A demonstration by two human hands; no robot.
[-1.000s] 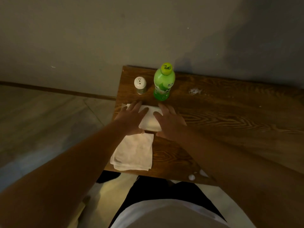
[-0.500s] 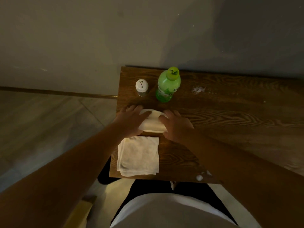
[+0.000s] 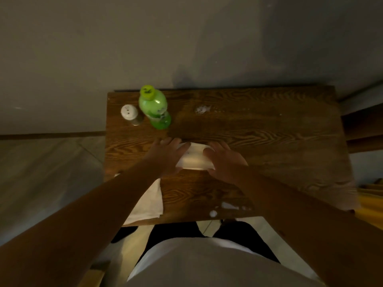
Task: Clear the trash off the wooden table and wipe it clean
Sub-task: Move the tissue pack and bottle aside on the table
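Note:
A folded white cloth [image 3: 194, 157] lies on the wooden table [image 3: 269, 146] near its middle. My left hand [image 3: 165, 156] presses its left end with fingers spread flat. My right hand [image 3: 224, 160] presses its right end the same way. A second white cloth [image 3: 148, 201] lies flat at the table's near left corner, partly under my left forearm. White crumbs [image 3: 202, 109] sit near the far edge. More white bits [image 3: 213, 213] and a white smear [image 3: 230, 206] lie at the near edge.
A green plastic bottle [image 3: 156, 109] and a white-capped shaker [image 3: 130, 114] stand at the far left corner. A grey wall backs the table. The floor lies to the left; something yellow [image 3: 371, 199] shows at the right.
Both hands have slid the folded cloth to the right along the table, away from the bottle and shaker. The view has shifted right as well.

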